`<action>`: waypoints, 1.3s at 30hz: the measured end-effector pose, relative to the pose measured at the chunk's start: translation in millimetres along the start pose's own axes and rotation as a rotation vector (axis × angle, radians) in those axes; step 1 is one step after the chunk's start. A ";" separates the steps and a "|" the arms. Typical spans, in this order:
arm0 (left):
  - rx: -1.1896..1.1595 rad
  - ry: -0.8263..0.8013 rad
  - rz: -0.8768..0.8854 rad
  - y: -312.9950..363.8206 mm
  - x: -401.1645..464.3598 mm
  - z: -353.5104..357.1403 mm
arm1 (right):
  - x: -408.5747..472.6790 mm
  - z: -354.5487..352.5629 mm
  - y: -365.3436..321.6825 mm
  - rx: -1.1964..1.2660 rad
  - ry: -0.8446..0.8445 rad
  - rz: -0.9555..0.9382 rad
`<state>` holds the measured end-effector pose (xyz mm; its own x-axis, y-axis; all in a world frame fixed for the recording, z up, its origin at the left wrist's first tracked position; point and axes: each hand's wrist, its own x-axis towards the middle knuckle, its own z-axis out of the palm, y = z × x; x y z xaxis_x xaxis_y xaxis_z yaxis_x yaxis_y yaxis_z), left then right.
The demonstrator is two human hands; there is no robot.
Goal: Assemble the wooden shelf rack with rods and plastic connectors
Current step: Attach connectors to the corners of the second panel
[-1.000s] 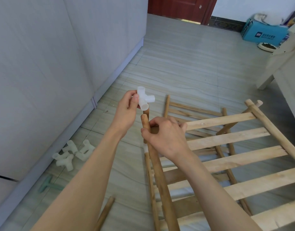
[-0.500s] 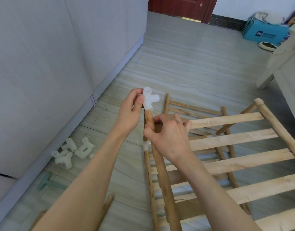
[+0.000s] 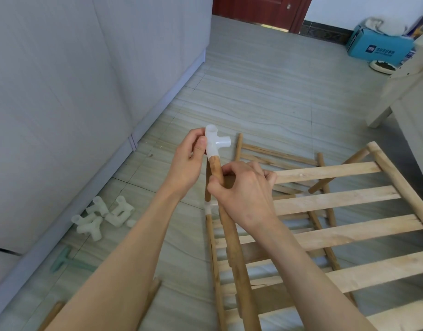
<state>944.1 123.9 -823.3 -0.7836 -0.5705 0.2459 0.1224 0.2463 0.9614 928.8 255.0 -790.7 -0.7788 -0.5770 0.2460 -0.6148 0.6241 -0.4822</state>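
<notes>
Connector seated on the rod's top end, both hands holding.

Left hand (image 3: pixel 189 161) pinches the white plastic connector (image 3: pixel 214 143) between thumb and fingers; right hand (image 3: pixel 241 189), just below it, grips the wooden rod (image 3: pixel 232 235). Slatted shelf (image 3: pixel 337 199) stretches right of the hands; spare connectors (image 3: pixel 103 216) lie on the floor, well to the left.

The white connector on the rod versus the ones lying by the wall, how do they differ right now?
The held connector is fitted on the rod tip, pinched by the left hand; the spare connectors lie loose on the floor. The held one stands upright, one socket pointing up; the spares are tumbled in a pile. The right hand grips the rod. All are translucent white plastic.
</notes>
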 end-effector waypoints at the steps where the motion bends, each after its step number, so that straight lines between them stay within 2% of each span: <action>1: -0.002 -0.006 -0.008 0.1 -0.5 0.7 | 0.1 0.2 0.4 0.000 -0.001 0.002; 8: -0.122 -0.037 -0.139 0.9 -5.0 3.8 | 2.7 3.5 2.5 0.003 -0.015 0.036; 15: -0.135 -0.044 -0.198 5.1 -9.7 2.6 | 3.1 6.4 6.3 -0.018 -0.021 0.042; 19: -0.242 -0.069 -0.285 11.4 -8.2 -0.3 | 3.0 7.5 6.8 -0.022 -0.025 0.030; 26: -0.207 0.041 -0.425 20.3 1.9 9.8 | 2.6 8.6 7.0 -0.022 -0.010 0.031; 34: -0.187 0.054 -0.450 24.0 4.8 9.9 | 2.7 6.8 6.5 -0.013 -0.017 0.038; 39: -0.311 -0.006 -0.467 19.8 1.6 7.7 | 2.0 7.4 6.1 -0.010 -0.009 0.042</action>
<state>940.5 133.9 -804.9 -0.8009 -0.5589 -0.2149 -0.0657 -0.2748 0.9593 924.4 253.8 -799.4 -0.8029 -0.5549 0.2179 -0.5827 0.6534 -0.4832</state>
